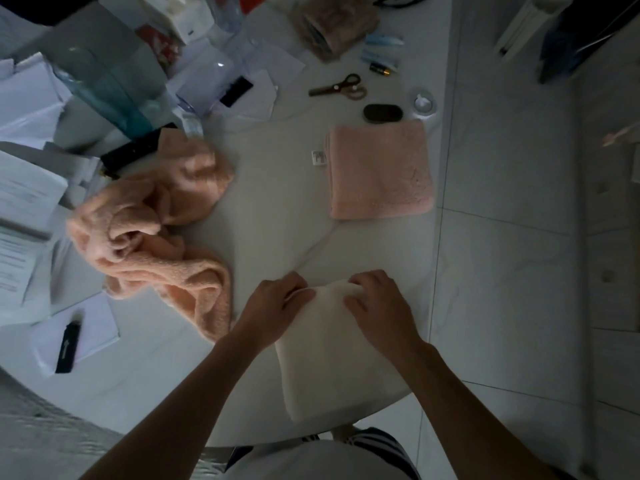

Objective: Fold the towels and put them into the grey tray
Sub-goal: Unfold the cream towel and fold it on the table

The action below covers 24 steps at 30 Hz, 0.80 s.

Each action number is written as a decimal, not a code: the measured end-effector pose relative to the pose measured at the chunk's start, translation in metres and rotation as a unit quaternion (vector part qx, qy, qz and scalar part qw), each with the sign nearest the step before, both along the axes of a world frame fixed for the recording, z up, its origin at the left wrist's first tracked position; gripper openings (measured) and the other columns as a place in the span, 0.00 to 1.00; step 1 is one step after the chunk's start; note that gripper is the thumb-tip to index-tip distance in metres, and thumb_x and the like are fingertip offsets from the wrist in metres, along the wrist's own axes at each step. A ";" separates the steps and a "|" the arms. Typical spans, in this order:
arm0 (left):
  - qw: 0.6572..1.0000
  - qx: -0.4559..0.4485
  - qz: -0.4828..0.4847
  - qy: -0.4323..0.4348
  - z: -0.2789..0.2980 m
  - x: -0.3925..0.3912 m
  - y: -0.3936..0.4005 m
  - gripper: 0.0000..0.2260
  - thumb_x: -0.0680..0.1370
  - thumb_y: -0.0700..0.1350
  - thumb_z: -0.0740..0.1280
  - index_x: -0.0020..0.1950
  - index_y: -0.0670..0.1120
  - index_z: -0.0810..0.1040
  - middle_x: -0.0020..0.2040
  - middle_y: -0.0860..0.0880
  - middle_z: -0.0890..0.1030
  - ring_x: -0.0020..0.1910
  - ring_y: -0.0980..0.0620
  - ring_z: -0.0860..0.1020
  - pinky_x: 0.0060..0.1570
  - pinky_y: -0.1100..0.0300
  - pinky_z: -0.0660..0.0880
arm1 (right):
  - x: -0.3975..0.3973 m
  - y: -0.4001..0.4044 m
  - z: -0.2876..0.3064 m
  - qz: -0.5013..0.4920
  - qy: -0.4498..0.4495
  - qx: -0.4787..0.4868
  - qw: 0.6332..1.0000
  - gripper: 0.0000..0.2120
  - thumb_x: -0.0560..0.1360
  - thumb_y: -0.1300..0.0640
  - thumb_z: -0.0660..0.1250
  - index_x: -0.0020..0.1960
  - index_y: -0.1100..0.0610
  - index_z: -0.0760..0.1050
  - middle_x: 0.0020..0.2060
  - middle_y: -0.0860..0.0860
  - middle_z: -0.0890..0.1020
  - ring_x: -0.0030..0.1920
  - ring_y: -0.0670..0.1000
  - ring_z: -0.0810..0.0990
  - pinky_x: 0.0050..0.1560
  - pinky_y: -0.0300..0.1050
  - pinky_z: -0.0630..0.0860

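Though dim, soft cream towel point(332, 355), folded.

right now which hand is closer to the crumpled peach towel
Left. The left hand grips the white towel's far edge just right of the crumpled peach towel; the right hand is farther right.

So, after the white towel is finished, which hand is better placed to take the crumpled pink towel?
Probably the left hand. The crumpled pink towel lies on its side of the table, close by. The right hand would have to cross over the white towel, which both hands now hold.
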<state>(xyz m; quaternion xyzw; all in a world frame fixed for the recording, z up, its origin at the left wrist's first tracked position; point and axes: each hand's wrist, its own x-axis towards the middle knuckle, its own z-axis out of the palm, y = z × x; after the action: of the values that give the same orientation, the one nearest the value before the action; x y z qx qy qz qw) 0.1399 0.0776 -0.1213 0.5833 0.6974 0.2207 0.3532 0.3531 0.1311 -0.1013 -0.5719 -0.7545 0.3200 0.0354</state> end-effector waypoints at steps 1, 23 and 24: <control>1.000 -0.009 0.004 0.006 -0.001 0.000 -0.002 0.12 0.77 0.57 0.63 0.42 0.51 0.77 0.31 0.56 0.77 0.33 0.56 0.76 0.36 0.60 0.69 | 0.001 0.001 -0.001 -0.004 0.006 0.016 1.000 0.09 0.76 0.53 0.66 0.56 0.53 0.76 0.53 0.49 0.76 0.53 0.52 0.75 0.52 0.48 0.75; 0.972 -0.050 -0.091 0.210 0.004 0.090 -0.080 0.30 0.82 0.57 0.38 0.81 0.44 0.49 0.82 0.45 0.46 0.80 0.47 0.41 0.78 0.45 0.43 | 0.000 -0.046 -0.003 0.155 -0.082 0.165 0.971 0.27 0.80 0.55 0.54 0.77 0.61 0.58 0.78 0.59 0.59 0.78 0.59 0.56 0.75 0.60 0.56; 0.972 -0.043 -0.084 0.216 -0.002 0.089 -0.080 0.29 0.82 0.57 0.39 0.81 0.44 0.49 0.82 0.45 0.46 0.80 0.46 0.40 0.78 0.44 0.44 | 0.002 -0.053 -0.007 0.185 -0.082 0.156 0.967 0.27 0.81 0.52 0.51 0.78 0.61 0.56 0.78 0.59 0.58 0.78 0.58 0.54 0.76 0.60 0.55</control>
<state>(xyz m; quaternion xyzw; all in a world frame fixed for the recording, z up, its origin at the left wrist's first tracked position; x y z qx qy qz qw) 0.2290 -0.0028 -0.1237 0.6581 0.7146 0.0289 0.2356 0.3546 0.0782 -0.1083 -0.4343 -0.8879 0.1515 0.0022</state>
